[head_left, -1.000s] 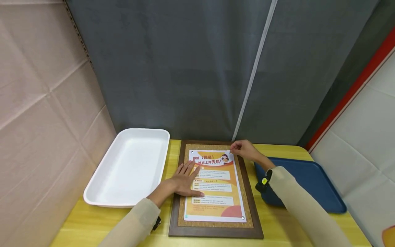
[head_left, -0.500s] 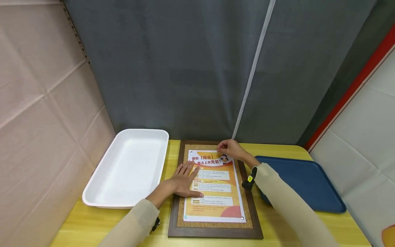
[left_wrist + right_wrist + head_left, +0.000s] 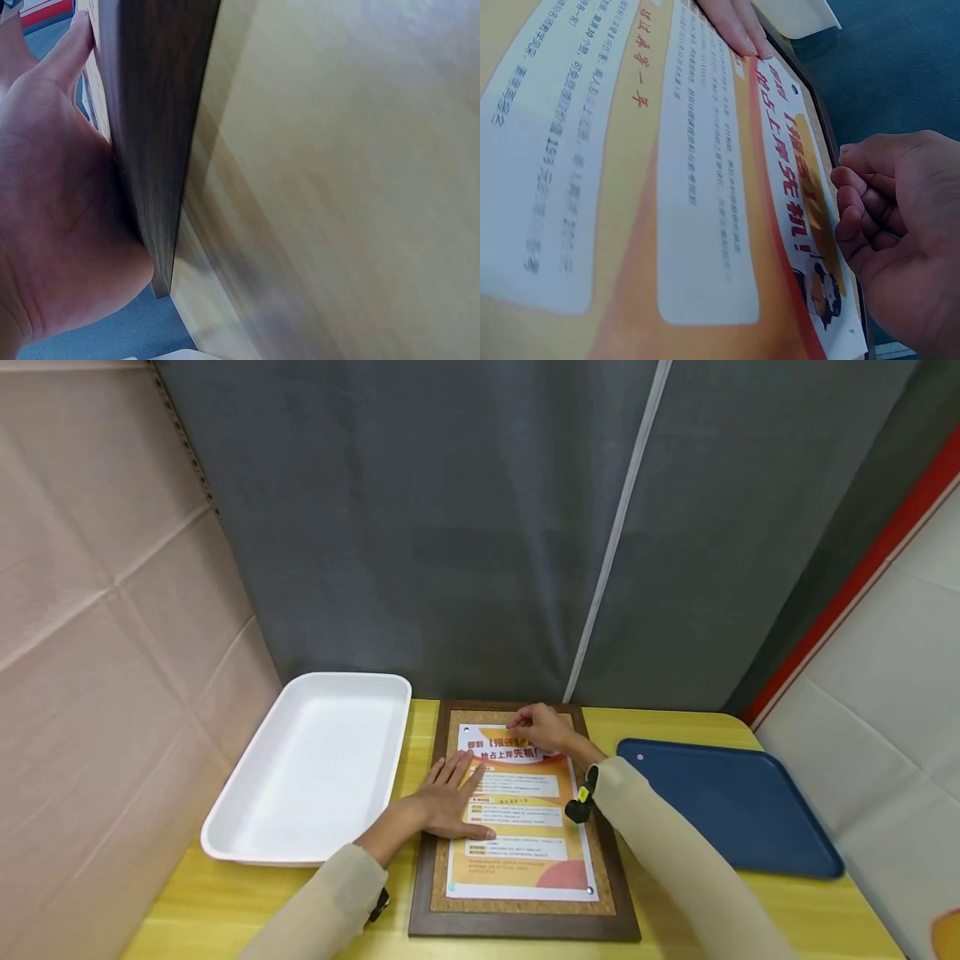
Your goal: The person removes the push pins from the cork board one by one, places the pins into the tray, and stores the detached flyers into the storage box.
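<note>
A printed orange-and-white poster [image 3: 517, 785] lies on a cork board with a dark wooden frame [image 3: 525, 925]. Small tacks or marks sit at its visible corners, including the one at the upper left [image 3: 467, 729]. My left hand [image 3: 447, 806] is spread flat on the poster's left half; the left wrist view shows its heel beside the frame. Over the poster's top edge is my right hand [image 3: 543, 728], its fingers curled and thumb tip near the index finger. Nothing shows between those fingertips in the right wrist view; a tiny held item could be hidden.
To the left stands a white tray [image 3: 401, 752] on the yellow wood-grain table [image 3: 180, 918]. A blue tray [image 3: 727, 802] lies at the right with a small pink item [image 3: 640, 757] in it. A dark grey curtain [image 3: 450, 527] hangs behind the table.
My right hand has moved left from the poster's upper right corner along its top edge. The pink item in the blue tray has come into view. My left hand stays in place.
</note>
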Demonstrator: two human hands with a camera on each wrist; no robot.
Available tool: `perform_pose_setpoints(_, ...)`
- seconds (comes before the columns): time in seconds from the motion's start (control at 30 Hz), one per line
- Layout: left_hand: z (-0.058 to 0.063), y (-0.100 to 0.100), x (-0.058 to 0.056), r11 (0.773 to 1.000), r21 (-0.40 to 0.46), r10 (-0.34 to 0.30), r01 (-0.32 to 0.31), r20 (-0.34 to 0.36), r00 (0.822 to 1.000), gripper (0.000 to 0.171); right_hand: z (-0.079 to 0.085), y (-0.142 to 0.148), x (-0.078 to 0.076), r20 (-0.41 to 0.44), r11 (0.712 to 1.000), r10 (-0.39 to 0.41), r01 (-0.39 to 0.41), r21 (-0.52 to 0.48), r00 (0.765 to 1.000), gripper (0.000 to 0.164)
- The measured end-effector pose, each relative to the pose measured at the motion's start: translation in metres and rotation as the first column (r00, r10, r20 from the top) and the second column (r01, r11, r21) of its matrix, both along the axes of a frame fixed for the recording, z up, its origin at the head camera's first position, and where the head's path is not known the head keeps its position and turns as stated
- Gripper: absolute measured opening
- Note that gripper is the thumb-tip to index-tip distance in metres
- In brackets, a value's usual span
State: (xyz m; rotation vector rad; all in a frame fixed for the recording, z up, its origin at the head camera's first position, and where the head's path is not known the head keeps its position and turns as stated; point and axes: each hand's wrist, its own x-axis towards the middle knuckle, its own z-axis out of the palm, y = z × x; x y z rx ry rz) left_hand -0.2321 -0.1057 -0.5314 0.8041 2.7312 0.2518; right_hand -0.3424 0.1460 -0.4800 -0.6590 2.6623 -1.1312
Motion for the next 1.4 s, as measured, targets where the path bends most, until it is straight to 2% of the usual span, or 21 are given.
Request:
perform_pose_setpoints(0.23,0.003,0.000,0.001,1.000,0.014,0.000,-0.001,0.016,1.000,0.128,-0.009,-0.016,-0.002,0.021,0.999,0.028,-0.028,-0.025,0.999,0.013)
perform_pose_setpoints(0.43,0.026,0.004,0.012,1.000,-0.020,-0.005,0.005,0.024,1.000,0.122,-0.011,-0.026,-0.003,-0.014,0.998,0.044,-0.045,-0.032,0.999,0.012)
perform_pose_setpoints(0.63,0.026,0.004,0.014,1.000,0.011,-0.012,0.012,0.016,1.000,0.125,-0.011,-0.037,-0.002,-0.027,0.999,0.042,-0.042,-0.019,0.999,0.012)
perform_pose_setpoints(0.67,0.023,0.004,0.013,1.000,0.021,-0.016,0.016,0.006,1.000,0.126,-0.011,-0.039,-0.002,-0.031,0.999,0.044,-0.044,-0.018,0.999,0.012)
perform_pose_setpoints(0.73,0.030,0.004,0.015,1.000,0.005,-0.011,0.011,0.015,1.000,0.126,-0.012,-0.043,-0.004,-0.055,0.999,0.049,-0.050,-0.014,0.997,0.012)
perform_pose_setpoints(0.87,0.018,0.003,0.011,0.999,0.035,-0.016,0.016,-0.002,1.000,0.128,-0.014,-0.051,-0.006,-0.102,0.999,0.049,-0.048,0.016,0.994,0.009)
perform_pose_setpoints(0.9,0.020,0.004,0.011,1.000,0.029,-0.011,0.011,0.007,1.000,0.129,-0.014,-0.053,-0.007,-0.108,0.999,0.046,-0.044,0.026,0.993,0.009)
perform_pose_setpoints(1.0,0.012,0.002,0.010,0.999,0.037,-0.016,0.017,-0.005,1.000,0.130,-0.016,-0.060,-0.006,-0.093,0.999,0.030,-0.027,0.036,0.995,0.009)
perform_pose_setpoints(1.1,0.017,0.003,0.012,1.000,0.015,-0.009,0.008,0.012,1.000,0.129,-0.017,-0.064,-0.005,-0.084,0.999,0.012,-0.009,0.038,0.996,0.009)
perform_pose_setpoints(1.23,0.017,0.004,0.010,1.000,-0.007,-0.004,0.004,0.026,1.000,0.128,-0.018,-0.069,-0.005,-0.099,0.999,0.004,-0.001,0.036,0.995,0.008)
perform_pose_setpoints(1.4,0.005,0.003,0.004,1.000,-0.015,-0.005,0.005,0.000,1.000,0.129,-0.017,-0.074,-0.006,-0.109,0.999,-0.001,0.005,0.039,0.994,0.008)
